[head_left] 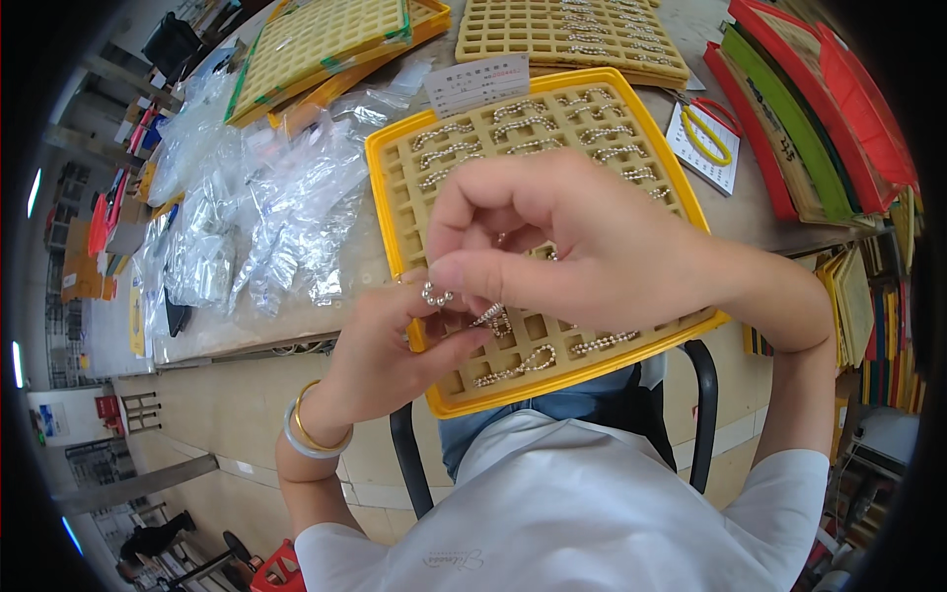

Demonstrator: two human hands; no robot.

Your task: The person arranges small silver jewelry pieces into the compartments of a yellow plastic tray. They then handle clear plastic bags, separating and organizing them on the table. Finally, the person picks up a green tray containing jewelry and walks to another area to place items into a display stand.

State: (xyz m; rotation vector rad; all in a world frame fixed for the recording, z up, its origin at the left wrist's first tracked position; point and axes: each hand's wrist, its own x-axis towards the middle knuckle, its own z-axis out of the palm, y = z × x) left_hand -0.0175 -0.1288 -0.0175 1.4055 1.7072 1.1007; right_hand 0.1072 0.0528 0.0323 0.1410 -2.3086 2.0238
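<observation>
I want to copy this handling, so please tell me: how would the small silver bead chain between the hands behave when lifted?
The small silver bead chain probably hangs floppy: it bends between the left hand and right hand. It looks light, since fingertips alone pinch it. Its round beads may slip.

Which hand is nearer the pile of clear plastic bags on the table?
Left. The left hand sits just right of and below the clear plastic bags. The right hand is farther right, over the yellow grid tray, both pinching a small beaded chain.
</observation>
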